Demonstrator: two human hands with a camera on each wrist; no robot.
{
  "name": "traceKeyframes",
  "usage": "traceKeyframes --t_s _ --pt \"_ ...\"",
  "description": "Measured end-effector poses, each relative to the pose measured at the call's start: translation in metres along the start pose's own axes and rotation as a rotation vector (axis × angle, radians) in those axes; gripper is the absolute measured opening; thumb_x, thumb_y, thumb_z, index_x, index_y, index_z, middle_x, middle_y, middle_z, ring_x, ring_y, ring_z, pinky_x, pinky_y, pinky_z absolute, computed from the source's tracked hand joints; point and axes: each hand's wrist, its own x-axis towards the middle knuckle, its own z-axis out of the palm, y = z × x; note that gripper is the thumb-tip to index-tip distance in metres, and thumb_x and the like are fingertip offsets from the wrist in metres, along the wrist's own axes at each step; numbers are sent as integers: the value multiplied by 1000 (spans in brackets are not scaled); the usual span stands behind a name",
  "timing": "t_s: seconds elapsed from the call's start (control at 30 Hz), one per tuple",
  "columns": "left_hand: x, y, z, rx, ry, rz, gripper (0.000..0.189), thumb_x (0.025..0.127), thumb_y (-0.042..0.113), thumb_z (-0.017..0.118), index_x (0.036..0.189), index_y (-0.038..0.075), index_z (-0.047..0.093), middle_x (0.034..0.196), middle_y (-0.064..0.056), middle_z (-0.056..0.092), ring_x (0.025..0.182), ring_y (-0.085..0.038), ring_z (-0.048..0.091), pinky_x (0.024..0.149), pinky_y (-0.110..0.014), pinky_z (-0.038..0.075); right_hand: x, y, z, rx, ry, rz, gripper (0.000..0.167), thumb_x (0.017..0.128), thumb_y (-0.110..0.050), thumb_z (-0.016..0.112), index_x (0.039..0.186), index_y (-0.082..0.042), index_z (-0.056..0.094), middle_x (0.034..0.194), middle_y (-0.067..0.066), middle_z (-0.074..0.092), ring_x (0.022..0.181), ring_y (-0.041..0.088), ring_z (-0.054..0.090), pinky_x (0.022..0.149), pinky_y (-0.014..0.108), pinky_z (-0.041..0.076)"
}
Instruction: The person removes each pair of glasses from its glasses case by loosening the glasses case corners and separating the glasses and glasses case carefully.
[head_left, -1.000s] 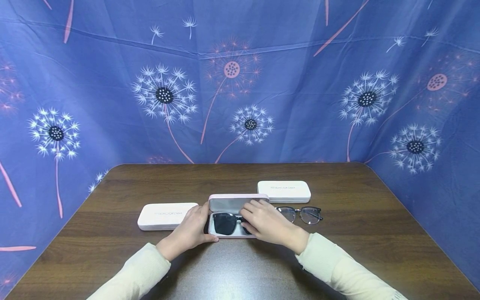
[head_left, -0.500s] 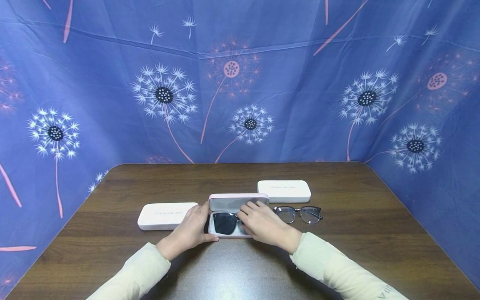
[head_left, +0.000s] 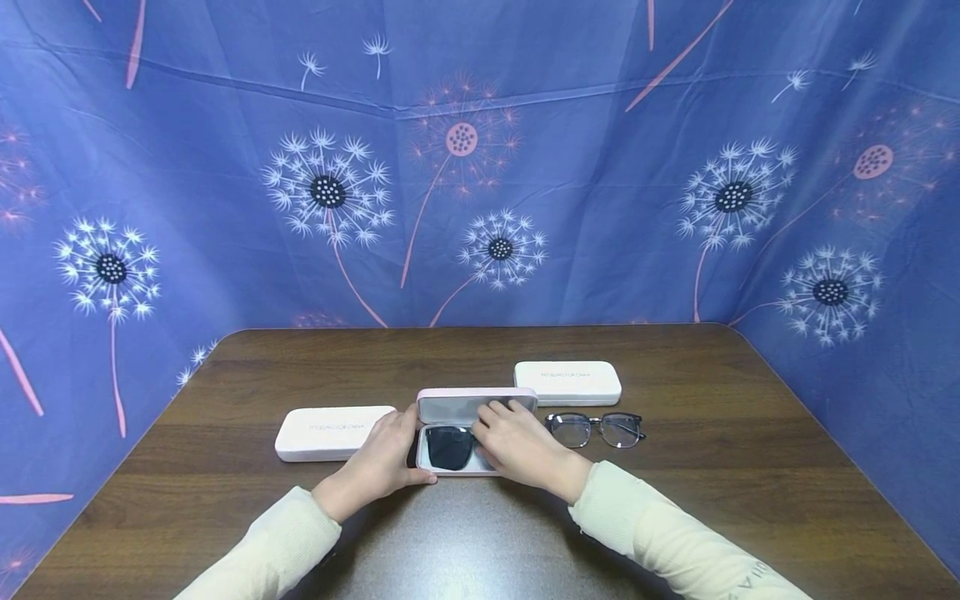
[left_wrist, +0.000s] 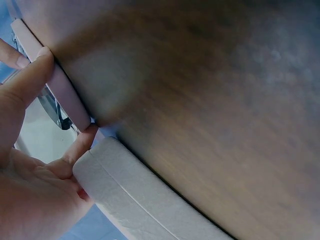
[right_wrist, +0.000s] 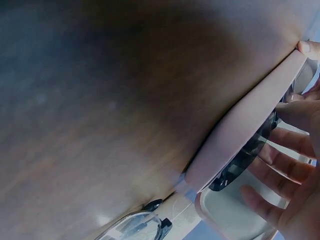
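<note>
A pink glasses case [head_left: 465, 407] lies with its lid raised in the middle of the table. Inside it are black sunglasses [head_left: 450, 448]; their left lens shows in the head view, while the right lens is behind my right hand [head_left: 521, 446]. My left hand [head_left: 378, 457] grips the case's left end, thumb on the front wall [left_wrist: 65, 92] and a finger round the corner. In the right wrist view, my right thumb and fingers pinch the sunglasses [right_wrist: 245, 157] near the bridge, the other fingers spread over the case's inside.
A white glasses case [head_left: 330, 433] lies shut beside my left hand. Another white case [head_left: 567, 382] sits behind the pink one to the right. Clear-lens eyeglasses [head_left: 621, 431] rest to the right of my right hand. A blue dandelion-print cloth [head_left: 600, 208] hangs behind the table.
My right hand has shifted slightly left across the sunglasses, from the right lens toward the bridge. The left hand, the pink case and the sunglasses have stayed in place.
</note>
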Motion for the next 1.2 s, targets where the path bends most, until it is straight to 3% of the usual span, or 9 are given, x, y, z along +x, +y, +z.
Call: traceKeyframes --t_s 0.5,0.8,1.2 --pt "0 0 0 -34 -4 0 84 54 32 86 118 -4 45 94 -4 63 92 -22 56 86 -41 40 3 -6 -3 1 -43 43 19 80 -33 64 88 -16 63 88 -1 57 81 16 53 70 34 46" --pt "0 0 0 -23 -23 -30 88 55 34 86 121 -5 43 96 -5 64 93 -22 56 90 -42 40 4 -8 -4 2 -2 66 19 77 -32 66 89 -17 61 85 -2 59 77 16 55 65 31 43" --pt "0 0 1 -17 -22 -19 89 55 35 86 122 -6 42 96 -6 63 95 -24 56 94 -43 38 4 -8 -6 3 27 68 22 73 -29 67 89 -16 61 83 -1 60 77 16 55 64 30 43"
